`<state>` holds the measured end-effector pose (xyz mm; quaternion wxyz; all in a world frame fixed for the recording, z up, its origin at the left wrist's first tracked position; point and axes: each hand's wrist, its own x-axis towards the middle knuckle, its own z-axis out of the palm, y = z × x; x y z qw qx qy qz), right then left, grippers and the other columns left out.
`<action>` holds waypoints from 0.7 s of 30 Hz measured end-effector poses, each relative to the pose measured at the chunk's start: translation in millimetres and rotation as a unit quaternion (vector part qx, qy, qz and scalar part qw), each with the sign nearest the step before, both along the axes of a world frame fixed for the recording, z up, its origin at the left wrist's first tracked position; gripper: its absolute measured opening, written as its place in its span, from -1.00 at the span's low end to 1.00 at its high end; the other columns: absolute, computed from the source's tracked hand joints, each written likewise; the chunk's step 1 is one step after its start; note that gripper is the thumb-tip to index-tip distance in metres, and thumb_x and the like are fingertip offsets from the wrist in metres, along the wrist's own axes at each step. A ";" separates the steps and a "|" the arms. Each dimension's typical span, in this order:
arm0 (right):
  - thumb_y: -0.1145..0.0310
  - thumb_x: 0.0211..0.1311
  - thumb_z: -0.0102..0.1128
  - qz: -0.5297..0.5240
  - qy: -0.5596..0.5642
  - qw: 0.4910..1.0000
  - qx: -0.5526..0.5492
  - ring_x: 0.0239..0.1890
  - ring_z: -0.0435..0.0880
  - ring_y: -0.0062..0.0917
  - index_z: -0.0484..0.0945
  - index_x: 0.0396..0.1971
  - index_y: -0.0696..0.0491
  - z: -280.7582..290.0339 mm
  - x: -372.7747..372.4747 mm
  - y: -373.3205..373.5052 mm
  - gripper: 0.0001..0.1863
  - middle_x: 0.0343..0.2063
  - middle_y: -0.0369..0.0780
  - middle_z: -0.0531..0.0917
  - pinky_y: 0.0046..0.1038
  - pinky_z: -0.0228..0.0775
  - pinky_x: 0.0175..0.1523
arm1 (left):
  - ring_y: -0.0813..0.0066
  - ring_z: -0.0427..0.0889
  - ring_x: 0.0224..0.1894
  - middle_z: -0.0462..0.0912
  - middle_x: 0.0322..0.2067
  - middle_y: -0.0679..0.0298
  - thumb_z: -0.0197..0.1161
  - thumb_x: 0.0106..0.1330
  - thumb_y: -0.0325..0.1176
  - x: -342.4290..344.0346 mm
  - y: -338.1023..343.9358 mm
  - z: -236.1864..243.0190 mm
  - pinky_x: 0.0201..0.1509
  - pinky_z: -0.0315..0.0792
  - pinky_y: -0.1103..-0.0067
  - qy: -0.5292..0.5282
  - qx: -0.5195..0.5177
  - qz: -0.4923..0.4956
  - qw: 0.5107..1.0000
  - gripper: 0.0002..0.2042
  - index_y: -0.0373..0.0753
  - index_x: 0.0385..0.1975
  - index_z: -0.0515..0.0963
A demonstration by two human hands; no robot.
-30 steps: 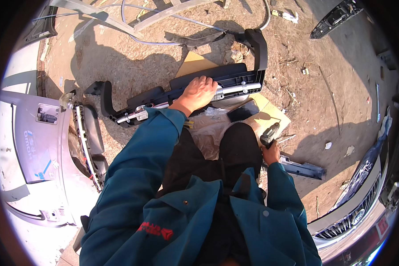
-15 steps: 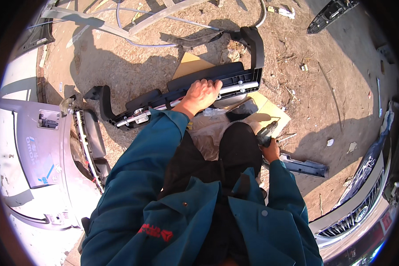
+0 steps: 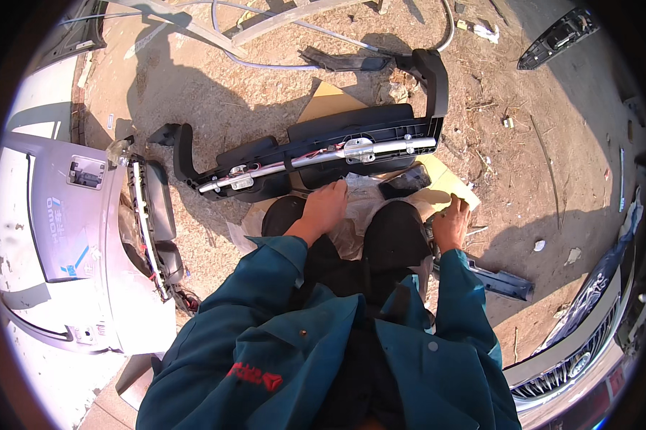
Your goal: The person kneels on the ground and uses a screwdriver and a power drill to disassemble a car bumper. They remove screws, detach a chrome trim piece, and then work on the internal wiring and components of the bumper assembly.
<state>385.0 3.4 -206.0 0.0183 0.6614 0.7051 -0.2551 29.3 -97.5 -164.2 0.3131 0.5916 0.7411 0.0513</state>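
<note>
A long black plastic car trim part, perhaps a bumper section (image 3: 352,115), lies across the ground before my knees. A silver metal tube (image 3: 319,159) with brackets runs along it. My left hand (image 3: 326,209) is off the tube, fingers bent together over my left knee beside a crumpled clear plastic sheet (image 3: 354,208); its fingertips are partly hidden. At the edge of a cardboard sheet (image 3: 445,183), my right hand (image 3: 451,223) reaches down with fingers apart, and no tool shows in it. A dark flat piece (image 3: 407,180) rests on the cardboard.
On the left stands a pale vehicle panel (image 3: 58,215), with another black part with a metal tube (image 3: 145,222) beside it. Far off are a wooden frame (image 3: 294,19) and a hose (image 3: 266,67). A car grille (image 3: 552,376) sits at lower right, and a dark strip (image 3: 506,282) by my right forearm.
My left hand has let go of the metal tube and drawn back toward my knee. The power tool seen in my right hand is out of sight; that hand has moved slightly up onto the cardboard.
</note>
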 end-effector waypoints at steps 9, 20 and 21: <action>0.21 0.42 0.42 0.082 0.172 0.980 -0.065 0.12 0.79 0.07 0.59 0.47 -0.09 21.8 -191.7 72.8 -0.38 0.04 0.08 0.77 0.01 0.64 0.25 | -0.11 0.63 0.21 0.67 0.11 0.06 0.44 0.36 -0.38 -25.2 36.0 39.7 0.29 0.56 0.10 0.063 0.191 0.020 0.979 -0.61 -0.25 0.16 0.63; 0.32 0.23 0.62 -0.088 0.266 0.960 -0.008 0.05 0.67 -0.20 0.71 0.26 0.05 1.9 -225.5 28.2 -0.43 -0.15 -0.11 0.72 -0.16 0.60 0.22 | 0.00 0.59 0.12 0.64 -0.01 0.12 0.53 0.29 -0.33 -52.3 62.0 25.7 0.19 0.50 0.14 0.105 0.168 0.035 0.979 -0.57 -0.23 0.17 0.72; 0.35 0.21 0.63 -0.107 0.284 0.953 -0.012 0.05 0.68 -0.22 0.71 0.22 0.07 0.2 -226.4 27.0 -0.44 -0.16 -0.12 0.72 -0.18 0.61 0.22 | 0.00 0.59 0.10 0.63 -0.02 0.12 0.53 0.29 -0.32 -50.1 63.8 25.4 0.18 0.50 0.14 0.107 0.166 0.038 0.980 -0.57 -0.23 0.16 0.72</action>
